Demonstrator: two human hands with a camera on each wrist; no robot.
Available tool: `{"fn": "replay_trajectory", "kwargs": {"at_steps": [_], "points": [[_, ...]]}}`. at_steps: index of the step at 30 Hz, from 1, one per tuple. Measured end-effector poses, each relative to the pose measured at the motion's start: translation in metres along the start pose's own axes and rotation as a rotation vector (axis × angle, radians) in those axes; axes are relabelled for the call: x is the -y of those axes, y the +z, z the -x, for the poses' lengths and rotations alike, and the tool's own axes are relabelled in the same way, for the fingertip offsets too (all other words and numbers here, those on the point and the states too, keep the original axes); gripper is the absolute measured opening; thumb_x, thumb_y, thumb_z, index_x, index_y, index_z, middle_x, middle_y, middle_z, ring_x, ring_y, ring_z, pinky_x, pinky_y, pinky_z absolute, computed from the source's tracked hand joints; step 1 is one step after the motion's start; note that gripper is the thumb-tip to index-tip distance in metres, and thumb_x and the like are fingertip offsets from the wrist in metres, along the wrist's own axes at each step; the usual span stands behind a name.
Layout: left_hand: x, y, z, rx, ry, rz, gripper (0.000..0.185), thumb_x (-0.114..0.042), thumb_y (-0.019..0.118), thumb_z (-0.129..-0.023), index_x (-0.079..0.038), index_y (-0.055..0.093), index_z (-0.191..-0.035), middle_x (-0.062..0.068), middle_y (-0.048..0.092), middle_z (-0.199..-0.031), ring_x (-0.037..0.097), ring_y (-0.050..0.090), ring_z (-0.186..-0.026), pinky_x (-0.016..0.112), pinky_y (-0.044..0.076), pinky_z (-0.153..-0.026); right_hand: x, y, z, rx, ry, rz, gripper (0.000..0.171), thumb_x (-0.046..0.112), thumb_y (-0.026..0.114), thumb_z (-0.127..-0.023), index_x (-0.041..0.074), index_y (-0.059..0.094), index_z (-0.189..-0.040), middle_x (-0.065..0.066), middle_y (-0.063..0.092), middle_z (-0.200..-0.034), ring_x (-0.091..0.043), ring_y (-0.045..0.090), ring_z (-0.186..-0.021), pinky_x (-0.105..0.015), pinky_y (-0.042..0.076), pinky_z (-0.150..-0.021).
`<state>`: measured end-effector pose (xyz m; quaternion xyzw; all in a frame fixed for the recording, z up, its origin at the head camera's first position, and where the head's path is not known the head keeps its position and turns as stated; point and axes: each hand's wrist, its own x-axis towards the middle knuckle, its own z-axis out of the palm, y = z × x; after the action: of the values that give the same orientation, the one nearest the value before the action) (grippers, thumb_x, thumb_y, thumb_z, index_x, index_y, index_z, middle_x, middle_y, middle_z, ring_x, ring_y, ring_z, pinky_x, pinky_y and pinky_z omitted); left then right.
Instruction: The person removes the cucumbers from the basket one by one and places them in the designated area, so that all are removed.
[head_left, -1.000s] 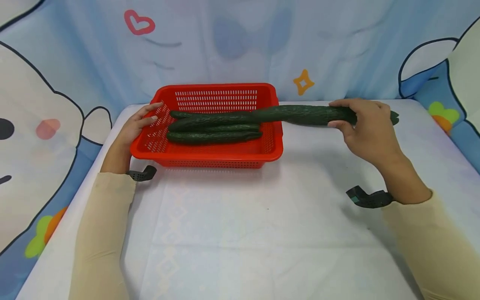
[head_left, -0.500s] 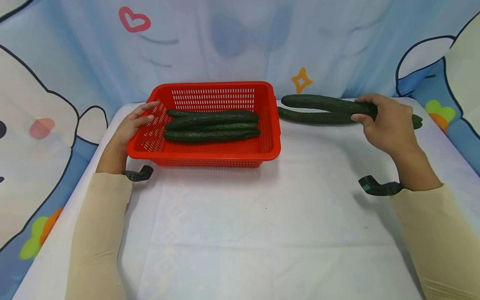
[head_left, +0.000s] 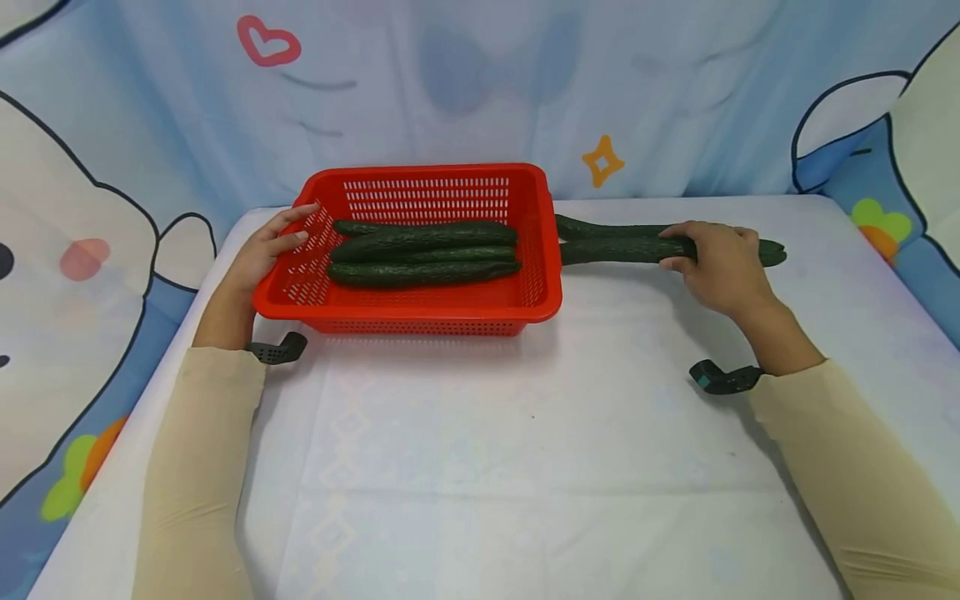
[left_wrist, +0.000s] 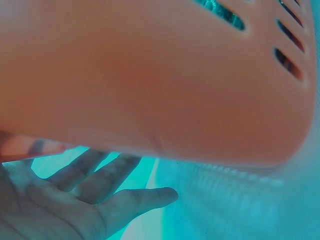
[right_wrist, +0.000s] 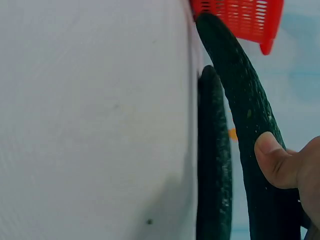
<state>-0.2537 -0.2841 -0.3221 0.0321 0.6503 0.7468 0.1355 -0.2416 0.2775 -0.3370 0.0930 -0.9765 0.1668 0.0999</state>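
A red plastic basket (head_left: 408, 314) with slotted walls stands at the back of the table, with several dark green cucumbers (head_left: 423, 273) lying lengthwise inside. My left hand (head_left: 258, 257) holds its left rim; in the left wrist view, some fingers (left_wrist: 145, 198) stretch out below the basket's side (left_wrist: 165, 110). To the right of the basket, my right hand (head_left: 718, 262) grips a long cucumber (head_left: 618, 251) from above. The right wrist view shows my thumb (right_wrist: 272, 155) across this cucumber (right_wrist: 247, 105). Just behind it, another cucumber (head_left: 607, 231) lies on the table, partly hidden by the hand.
A white cloth (head_left: 480, 433) covers the table. Behind it hangs a light blue printed curtain (head_left: 660, 92). Both forearms wear beige sleeves, with a black wrist camera (head_left: 723, 377) strapped at each wrist.
My right hand has carried one cucumber off the basket's contents to the right, then lowered it in front of the other cucumber and a little leftward. My left hand stays on the rim.
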Motion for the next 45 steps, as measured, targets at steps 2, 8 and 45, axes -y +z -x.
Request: {"fn": "replay_trajectory", "kwargs": {"at_steps": [2, 8, 45], "points": [[0.000, 0.000, 0.000, -0.010, -0.008, -0.002, 0.044, -0.014, 0.044, -0.097, -0.025, 0.039, -0.139, 0.009, 0.025, -0.144, 0.023, 0.045, -0.118, 0.031, 0.054, -0.080, -0.001, 0.004, -0.001, 0.013, -0.022, 0.007, 0.041, 0.026, 0.060, -0.088, 0.007, 0.054, -0.124, -0.026, 0.060, -0.114, -0.047, 0.048, -0.110, -0.066, 0.019, -0.099], [0.001, 0.000, 0.000, -0.009, -0.009, 0.007, 0.044, -0.013, 0.043, -0.097, -0.025, 0.040, -0.139, 0.009, 0.025, -0.145, 0.023, 0.045, -0.118, 0.032, 0.054, -0.081, -0.003, 0.010, -0.005, 0.020, -0.048, 0.014, 0.041, 0.024, 0.062, -0.087, 0.005, 0.055, -0.123, -0.026, 0.058, -0.117, -0.047, 0.047, -0.111, -0.066, 0.023, -0.097], [-0.002, 0.003, 0.001, -0.009, -0.007, -0.003, 0.045, -0.013, 0.043, -0.097, -0.024, 0.038, -0.140, 0.009, 0.025, -0.144, 0.023, 0.045, -0.117, 0.031, 0.054, -0.079, -0.024, 0.018, -0.019, 0.162, 0.071, -0.052, 0.045, 0.030, 0.061, -0.089, 0.007, 0.054, -0.126, -0.027, 0.044, -0.133, -0.048, 0.043, -0.115, -0.063, 0.034, -0.092]]}}
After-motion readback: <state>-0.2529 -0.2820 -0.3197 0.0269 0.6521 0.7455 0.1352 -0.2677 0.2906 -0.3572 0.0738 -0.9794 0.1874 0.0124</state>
